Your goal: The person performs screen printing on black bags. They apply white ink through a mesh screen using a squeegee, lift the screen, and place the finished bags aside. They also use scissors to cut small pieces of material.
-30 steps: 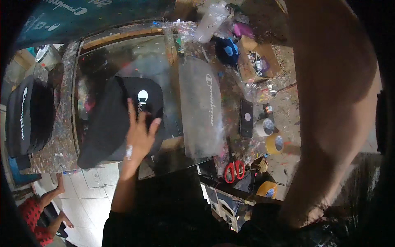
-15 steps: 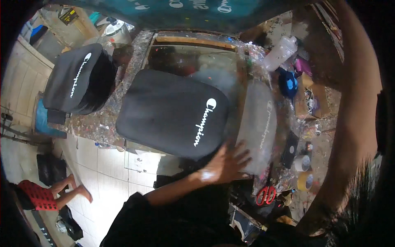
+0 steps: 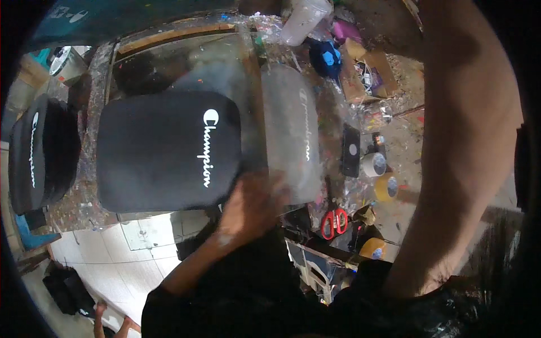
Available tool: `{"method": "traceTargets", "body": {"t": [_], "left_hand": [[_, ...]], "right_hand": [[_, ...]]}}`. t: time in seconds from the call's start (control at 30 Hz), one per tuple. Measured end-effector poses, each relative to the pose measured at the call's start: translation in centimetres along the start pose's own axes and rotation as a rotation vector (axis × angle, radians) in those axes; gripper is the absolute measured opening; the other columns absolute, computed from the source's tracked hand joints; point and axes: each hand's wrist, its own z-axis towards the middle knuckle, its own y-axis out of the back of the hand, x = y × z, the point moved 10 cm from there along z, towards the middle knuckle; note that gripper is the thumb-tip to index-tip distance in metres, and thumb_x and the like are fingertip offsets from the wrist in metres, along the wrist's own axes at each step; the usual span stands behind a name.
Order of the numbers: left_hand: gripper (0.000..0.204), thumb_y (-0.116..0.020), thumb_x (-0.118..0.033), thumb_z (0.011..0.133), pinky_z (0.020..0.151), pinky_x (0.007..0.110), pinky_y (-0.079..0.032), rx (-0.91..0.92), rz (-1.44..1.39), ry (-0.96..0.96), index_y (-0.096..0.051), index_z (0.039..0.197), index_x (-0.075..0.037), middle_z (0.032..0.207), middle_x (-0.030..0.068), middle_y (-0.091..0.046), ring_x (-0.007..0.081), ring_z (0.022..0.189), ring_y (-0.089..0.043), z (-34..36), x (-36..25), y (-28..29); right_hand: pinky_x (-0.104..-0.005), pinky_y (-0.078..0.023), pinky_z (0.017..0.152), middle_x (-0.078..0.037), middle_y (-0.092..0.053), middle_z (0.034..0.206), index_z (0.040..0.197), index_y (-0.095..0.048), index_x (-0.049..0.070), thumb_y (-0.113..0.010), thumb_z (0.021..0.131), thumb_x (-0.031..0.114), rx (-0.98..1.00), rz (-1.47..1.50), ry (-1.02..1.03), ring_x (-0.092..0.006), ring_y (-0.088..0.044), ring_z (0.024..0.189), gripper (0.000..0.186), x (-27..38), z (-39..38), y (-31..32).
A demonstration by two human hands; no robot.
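Note:
A black fabric panel [image 3: 163, 149] with white lettering along its right side lies on the worktable. My left hand [image 3: 251, 205] is at the panel's near right corner and appears to touch it. Motion smears its fingers, so their grip is unclear. Just right of the panel, a greyish translucent sheet [image 3: 290, 135] with faint lettering lies on the table, close to my left fingertips. My right arm [image 3: 470, 135] stretches up along the right side, and its hand is beyond the top of the picture.
A stack of similar black panels [image 3: 48, 155] stands at the left. Above the far edge hangs a teal screen [image 3: 129, 17]. On the right lie red-handled scissors [image 3: 334, 223], tape rolls [image 3: 386, 187], a black phone-like slab [image 3: 350, 149], an open cardboard box [image 3: 386, 73] and a cloudy plastic bottle [image 3: 304, 22].
The view has swung right, so the table and panels appear further left. My left hand stays by the panel's corner, its spread fingers now drawn in and blurred.

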Motion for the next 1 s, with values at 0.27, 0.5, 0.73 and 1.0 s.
{"method": "traceTargets", "body": {"t": [0.27,0.5,0.73,1.0], "left_hand": [[0.056,-0.07,-0.046,0.088,0.119,0.068,-0.02,0.23,0.242,0.112,-0.063,0.134,-0.015,0.15,0.0106,-0.051,0.0351,0.147,-0.035,1.0,1.4,0.5],[0.047,-0.062,-0.033,0.094,0.119,0.071,-0.011,0.147,0.384,0.516,-0.061,0.138,-0.015,0.16,0.0112,-0.039,0.0421,0.151,-0.025,-8.8,11.7,8.6],[0.066,-0.053,-0.049,0.098,0.117,0.074,-0.005,0.263,0.416,0.677,-0.033,0.159,-0.033,0.17,0.0068,-0.018,0.0446,0.155,-0.007,-9.5,12.3,6.3],[0.075,-0.061,-0.051,0.092,0.116,0.075,-0.004,0.234,0.398,0.868,-0.036,0.159,-0.026,0.17,0.0114,-0.016,0.0487,0.154,-0.006,-10.6,13.3,8.5]], "right_hand": [[-0.0477,-0.042,0.105,-0.019,-0.064,0.13,0.128,-0.066,0.002,-0.041,0.107,0.033,0.144,0.106,-0.149,-0.0309,-0.063,0.112,0.045,0.7,-12.0,-6.2],[-0.0477,-0.043,0.104,-0.019,-0.065,0.128,0.127,-0.066,0.002,-0.042,0.107,0.034,0.042,0.073,-0.111,-0.0312,-0.063,0.111,0.045,-0.9,-6.7,-3.9],[-0.0478,-0.044,0.103,-0.019,-0.065,0.127,0.125,-0.067,0.002,-0.042,0.106,0.034,-0.081,-0.002,-0.094,-0.0314,-0.064,0.11,0.045,-3.4,2.2,2.2],[-0.0478,-0.045,0.102,-0.02,-0.066,0.125,0.124,-0.067,0.001,-0.043,0.106,0.035,-0.103,-0.027,-0.103,-0.0317,-0.064,0.109,0.045,-4.3,5.8,3.6]]}}
